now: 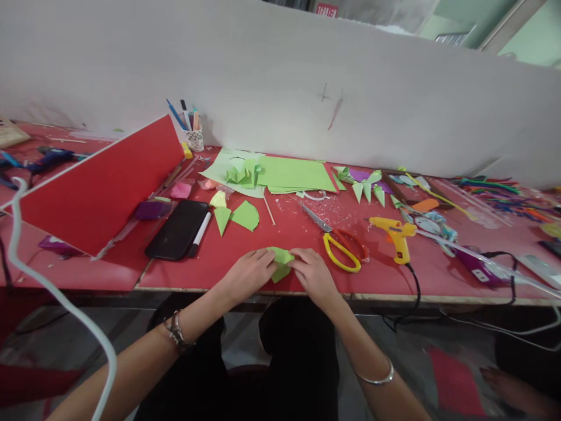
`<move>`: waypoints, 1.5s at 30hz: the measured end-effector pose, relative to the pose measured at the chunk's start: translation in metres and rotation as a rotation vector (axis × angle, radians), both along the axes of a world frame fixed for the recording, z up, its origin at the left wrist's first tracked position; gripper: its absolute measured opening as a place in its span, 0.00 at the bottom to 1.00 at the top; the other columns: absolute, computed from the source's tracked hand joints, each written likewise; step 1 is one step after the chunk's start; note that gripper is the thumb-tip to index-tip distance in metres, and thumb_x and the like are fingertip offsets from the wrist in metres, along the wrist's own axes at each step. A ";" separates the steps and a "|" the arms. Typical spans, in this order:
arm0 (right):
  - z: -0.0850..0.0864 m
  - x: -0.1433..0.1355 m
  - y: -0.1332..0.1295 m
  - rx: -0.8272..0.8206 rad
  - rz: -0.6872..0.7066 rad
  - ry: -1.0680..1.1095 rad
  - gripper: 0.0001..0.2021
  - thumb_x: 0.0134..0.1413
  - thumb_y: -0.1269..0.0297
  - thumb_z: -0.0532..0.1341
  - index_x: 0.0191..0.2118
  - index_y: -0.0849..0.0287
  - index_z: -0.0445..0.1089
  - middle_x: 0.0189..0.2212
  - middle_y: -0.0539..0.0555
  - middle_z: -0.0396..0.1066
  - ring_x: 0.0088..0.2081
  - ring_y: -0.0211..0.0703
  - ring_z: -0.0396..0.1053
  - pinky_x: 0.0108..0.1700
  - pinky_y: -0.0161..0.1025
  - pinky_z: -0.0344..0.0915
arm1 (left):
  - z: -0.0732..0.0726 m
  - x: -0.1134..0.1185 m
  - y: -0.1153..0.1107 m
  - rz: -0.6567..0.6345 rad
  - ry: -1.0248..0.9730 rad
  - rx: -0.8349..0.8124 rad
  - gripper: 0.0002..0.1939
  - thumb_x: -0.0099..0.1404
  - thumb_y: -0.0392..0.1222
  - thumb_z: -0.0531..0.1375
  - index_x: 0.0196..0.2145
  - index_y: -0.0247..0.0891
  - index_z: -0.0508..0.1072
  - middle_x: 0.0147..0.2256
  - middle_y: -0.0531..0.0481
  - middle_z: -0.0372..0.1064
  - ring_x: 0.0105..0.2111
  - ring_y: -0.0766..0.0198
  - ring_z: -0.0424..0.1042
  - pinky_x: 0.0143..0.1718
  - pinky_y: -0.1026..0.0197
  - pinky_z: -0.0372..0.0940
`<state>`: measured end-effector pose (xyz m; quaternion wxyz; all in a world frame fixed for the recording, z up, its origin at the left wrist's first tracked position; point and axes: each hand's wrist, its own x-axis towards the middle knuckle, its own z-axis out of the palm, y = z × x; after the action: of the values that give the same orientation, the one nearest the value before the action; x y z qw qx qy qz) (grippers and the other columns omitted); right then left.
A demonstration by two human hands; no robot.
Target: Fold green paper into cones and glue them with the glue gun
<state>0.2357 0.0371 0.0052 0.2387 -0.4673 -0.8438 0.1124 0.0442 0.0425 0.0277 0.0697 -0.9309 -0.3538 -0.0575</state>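
A piece of light green paper (280, 270) lies between my hands near the table's front edge. My left hand (251, 273) grips its left side with bent fingers. On the right side my right hand (312, 273) pinches the paper's edge. Part of the paper is hidden under my fingers. Beyond my left hand lie a green paper cone (222, 220) and a cut green paper piece (246, 216) with a rounded edge. Scissors (342, 248) with yellow and red handles rest open-bladed just past my right hand. Farther right is a yellow hot glue gun (397, 235).
A black phone (177, 230) and a marker (200, 235) lie left, beside a slanted red board (100, 187). Green sheets (293, 174) and several small paper cones (367, 190) sit toward the wall. A pen cup (193, 139) stands at the back. A white cable (56, 286) hangs at left.
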 end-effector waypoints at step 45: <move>-0.006 0.006 -0.028 -0.050 -0.264 0.308 0.06 0.52 0.63 0.57 0.32 0.55 0.71 0.39 0.53 0.71 0.42 0.45 0.66 0.47 0.44 0.62 | -0.020 -0.006 -0.002 0.241 -0.569 -0.360 0.12 0.62 0.41 0.55 0.24 0.35 0.71 0.29 0.50 0.67 0.28 0.69 0.67 0.29 0.68 0.59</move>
<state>0.2419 0.0094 -0.0005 0.3657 -0.5571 -0.7257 0.1711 0.0379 0.0402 0.0073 -0.1907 -0.8266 -0.4706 -0.2427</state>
